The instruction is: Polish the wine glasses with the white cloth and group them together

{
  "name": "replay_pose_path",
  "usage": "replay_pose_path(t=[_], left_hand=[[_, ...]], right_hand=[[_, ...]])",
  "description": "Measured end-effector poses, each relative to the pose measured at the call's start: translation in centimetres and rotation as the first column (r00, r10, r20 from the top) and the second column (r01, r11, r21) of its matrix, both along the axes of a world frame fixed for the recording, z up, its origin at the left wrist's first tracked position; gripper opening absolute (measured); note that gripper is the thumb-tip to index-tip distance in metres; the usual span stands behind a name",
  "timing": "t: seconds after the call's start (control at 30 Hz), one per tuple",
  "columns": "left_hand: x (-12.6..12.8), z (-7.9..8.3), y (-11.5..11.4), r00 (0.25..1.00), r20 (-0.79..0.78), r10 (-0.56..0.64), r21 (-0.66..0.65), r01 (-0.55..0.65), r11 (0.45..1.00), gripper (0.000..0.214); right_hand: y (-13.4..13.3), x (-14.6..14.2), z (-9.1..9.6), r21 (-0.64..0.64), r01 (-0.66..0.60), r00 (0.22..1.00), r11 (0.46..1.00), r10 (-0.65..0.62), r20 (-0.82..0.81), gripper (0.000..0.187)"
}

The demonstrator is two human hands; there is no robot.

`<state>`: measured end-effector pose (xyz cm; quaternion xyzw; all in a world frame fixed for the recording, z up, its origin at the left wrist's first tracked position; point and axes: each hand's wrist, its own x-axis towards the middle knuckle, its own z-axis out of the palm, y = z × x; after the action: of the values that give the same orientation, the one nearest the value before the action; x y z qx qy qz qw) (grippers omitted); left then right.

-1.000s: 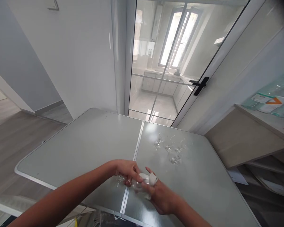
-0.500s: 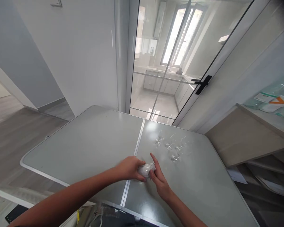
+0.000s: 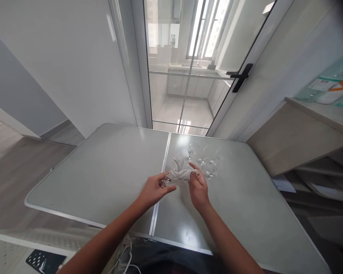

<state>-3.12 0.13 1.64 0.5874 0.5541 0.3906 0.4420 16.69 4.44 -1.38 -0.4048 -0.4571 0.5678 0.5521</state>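
Over the table's middle seam, my left hand (image 3: pixel 152 189) has its fingers curved round a small clear glass (image 3: pixel 163 184), mostly hidden by the fingers and cloth. A crumpled white cloth (image 3: pixel 180 175) stretches between both hands, one loose fold sticking up at the far side. My right hand (image 3: pixel 198 189) grips the cloth's right end, thumb on top. Just beyond that hand, several clear stemmed glasses stand grouped on the table, among them one at the back (image 3: pixel 188 157) and one nearer (image 3: pixel 209 175). Their see-through bowls are hard to make out.
The grey table (image 3: pixel 103 171) has a metal seam across it and a metal edge. Behind it is a glazed door with a black handle (image 3: pixel 241 78). At right, plastic bottles (image 3: pixel 328 87) sit on a wooden shelf unit (image 3: pixel 311 133). A black remote-like object (image 3: pixel 42 260) lies lower left.
Both hands have moved away from me, towards the stemmed glasses. The white cloth, bunched into a rounded shape before, is now spread loose between them. The view has tilted down.
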Motion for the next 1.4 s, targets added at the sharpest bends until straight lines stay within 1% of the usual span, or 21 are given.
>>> replay_pose_path(t=[0.03, 0.1, 0.17, 0.27, 0.37, 0.47, 0.53, 0.6, 0.67, 0.8, 0.87, 0.93, 1.0, 1.03, 1.1, 1.2, 1.23, 1.27, 1.3, 1.37, 1.4], left_hand=[[-0.1, -0.6, 0.2, 0.997, 0.074, 0.018, -0.04, -0.015, 0.999, 0.068], [-0.6, -1.8, 0.9, 0.974, 0.215, 0.074, -0.114, -0.051, 0.992, 0.076], [-1.0, -2.5, 1.4, 0.947, 0.292, 0.131, -0.135, -0.095, 0.986, 0.077], [-0.8, -3.0, 1.7, 0.957, 0.241, 0.163, -0.123, -0.137, 0.983, 0.078], [0.1, -3.1, 1.4, 0.984, 0.122, 0.129, -0.117, -0.115, 0.986, 0.082], [0.6, -3.3, 1.1, 0.997, -0.008, 0.071, -0.039, -0.072, 0.997, 0.078], [0.4, -3.3, 1.0, 0.992, -0.111, 0.06, 0.033, -0.056, 0.998, 0.074], [-0.2, -3.0, 1.0, 0.979, -0.197, 0.057, 0.092, -0.04, 0.995, 0.07], [-0.7, -2.3, 1.0, 0.96, -0.277, 0.031, 0.121, 0.003, 0.993, 0.067], [-0.7, -0.9, 0.5, 0.881, -0.473, 0.009, 0.134, 0.062, 0.989, 0.065], [-0.4, -0.5, 0.1, 0.806, -0.59, 0.039, 0.151, 0.063, 0.987, 0.065], [-0.2, -0.2, -0.3, 0.716, -0.698, 0.034, 0.153, 0.103, 0.983, 0.064], [0.1, 0.1, -0.5, 0.651, -0.759, -0.024, 0.123, 0.179, 0.976, 0.063], [0.1, 0.4, -0.6, 0.646, -0.761, -0.059, 0.101, 0.208, 0.973, 0.062], [-0.1, 0.9, -0.4, 0.716, -0.687, -0.127, 0.043, 0.214, 0.976, 0.06], [-1.1, 1.8, 0.4, 0.909, -0.345, -0.232, -0.166, 0.185, 0.969, 0.061], [-1.7, 2.1, 0.7, 0.94, -0.197, -0.28, -0.274, 0.221, 0.936, 0.063], [-2.2, 2.4, 1.0, 0.942, -0.06, -0.33, -0.383, 0.284, 0.879, 0.063], [-2.7, 2.7, 1.3, 0.928, 0.055, -0.369, -0.472, 0.35, 0.809, 0.06], [-3.3, 3.3, 1.7, 0.888, 0.19, -0.419, -0.576, 0.447, 0.685, 0.051], [-3.3, 3.5, 1.8, 0.878, 0.209, -0.431, -0.592, 0.464, 0.659, 0.048]], right_hand=[[0.1, 0.0, -0.1, -0.047, 0.06, 0.99, 0.997, -0.065, -0.122, 0.051], [0.4, 0.2, -0.2, -0.167, 0.173, 0.922, 0.971, -0.219, -0.318, 0.042], [0.6, 0.7, 0.0, -0.252, 0.223, 0.857, 0.942, -0.313, -0.409, 0.037], [0.6, 0.8, 0.7, -0.255, 0.152, 0.812, 0.955, -0.268, -0.519, 0.032], [0.1, 0.3, 1.3, -0.127, 0.039, 0.803, 0.991, -0.107, -0.587, 0.026], [-0.4, 0.2, 1.4, 0.029, -0.086, 0.875, 0.996, 0.089, -0.475, 0.03], [-0.4, 0.7, 1.5, 0.135, -0.213, 0.928, 0.968, 0.244, -0.282, 0.036], [-0.2, 1.5, 1.7, 0.198, -0.321, 0.933, 0.926, 0.345, -0.099, 0.034], [0.2, 2.1, 2.1, 0.23, -0.366, 0.929, 0.902, 0.367, 0.04, 0.023], [0.6, 1.9, 1.9, 0.267, -0.291, 0.939, 0.919, 0.222, 0.261, 0.045], [0.5, 1.6, 1.1, 0.239, -0.277, 0.937, 0.931, 0.206, 0.282, 0.059], [0.6, 1.5, 0.2, 0.167, -0.348, 0.917, 0.923, 0.297, 0.266, 0.074], [0.8, 1.8, -0.5, 0.091, -0.484, 0.862, 0.87, 0.456, 0.222, 0.082], [0.9, 2.0, -0.7, 0.077, -0.549, 0.827, 0.832, 0.528, 0.193, 0.083], [1.2, 2.4, -0.9, 0.104, -0.625, 0.779, 0.773, 0.61, 0.146, 0.085], [1.1, 2.7, -0.7, 0.239, -0.614, 0.788, 0.753, 0.565, 0.245, 0.081], [0.9, 2.7, -0.6, 0.303, -0.615, 0.783, 0.728, 0.521, 0.34, 0.08], [0.7, 2.7, -0.5, 0.37, -0.637, 0.759, 0.676, 0.467, 0.453, 0.079], [0.4, 2.7, -0.5, 0.426, -0.677, 0.717, 0.601, 0.407, 0.566, 0.079], [0.1, 2.8, -0.7, 0.463, -0.763, 0.622, 0.452, 0.313, 0.718, 0.083], [0.0, 2.8, -0.9, 0.455, -0.783, 0.597, 0.425, 0.307, 0.741, 0.085]])
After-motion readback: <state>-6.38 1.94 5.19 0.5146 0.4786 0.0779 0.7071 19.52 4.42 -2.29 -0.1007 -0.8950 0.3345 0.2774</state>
